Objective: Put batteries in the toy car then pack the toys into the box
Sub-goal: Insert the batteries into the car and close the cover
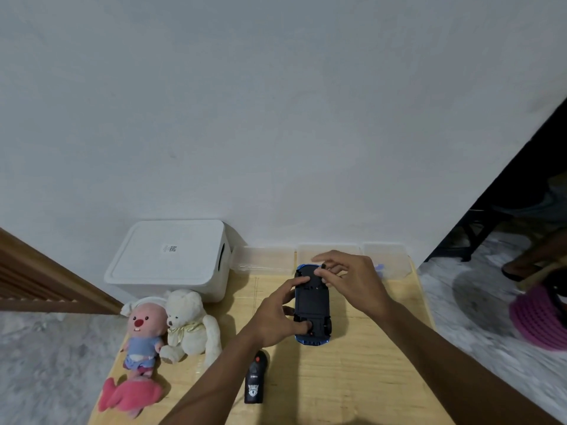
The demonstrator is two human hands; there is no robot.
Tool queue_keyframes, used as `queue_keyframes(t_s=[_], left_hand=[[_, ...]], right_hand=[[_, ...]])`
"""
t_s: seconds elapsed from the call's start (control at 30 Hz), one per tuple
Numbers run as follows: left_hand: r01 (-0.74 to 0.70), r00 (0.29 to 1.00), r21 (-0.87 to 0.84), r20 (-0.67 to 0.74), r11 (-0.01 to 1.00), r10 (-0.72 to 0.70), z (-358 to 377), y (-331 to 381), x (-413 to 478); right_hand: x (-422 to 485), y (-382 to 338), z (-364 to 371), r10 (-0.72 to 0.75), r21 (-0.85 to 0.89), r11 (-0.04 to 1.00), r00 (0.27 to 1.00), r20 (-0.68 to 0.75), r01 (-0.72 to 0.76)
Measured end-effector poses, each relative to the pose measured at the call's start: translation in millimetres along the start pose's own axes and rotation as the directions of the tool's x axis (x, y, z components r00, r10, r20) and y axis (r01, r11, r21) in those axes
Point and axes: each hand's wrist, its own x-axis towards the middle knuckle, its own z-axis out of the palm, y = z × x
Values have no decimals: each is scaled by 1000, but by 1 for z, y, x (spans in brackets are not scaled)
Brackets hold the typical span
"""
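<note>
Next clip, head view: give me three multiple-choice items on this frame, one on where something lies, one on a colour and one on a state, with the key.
1. Where does the black remote lie?
A. On a wall shelf
B. On the table, nearer the camera than the toy car
C. On a chair

2. What colour is the toy car's body?
A. Red
B. Blue
C. Yellow

3. How is the toy car turned?
A. Underside up
B. On its wheels
C. On its side

Key: 1 B, the remote lies flat on the wood below the car. 2 B, blue bodywork shows at both ends. 3 A, the dark chassis and wheels face the camera while the left hand grips it.
</note>
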Motion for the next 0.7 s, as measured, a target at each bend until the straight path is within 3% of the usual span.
queue_keyframes(t_s=[0.53, 0.7], left_hand=[[-10, 1000, 6, 1, 1000, 10, 2, 3, -2], [-11, 1000, -11, -2, 1000, 11, 2, 1, -3]], right_hand=[[-1, -5, -1, 18, 4, 1000, 1000, -1, -18], [-8, -3, -2, -37, -109, 993, 998, 42, 41]])
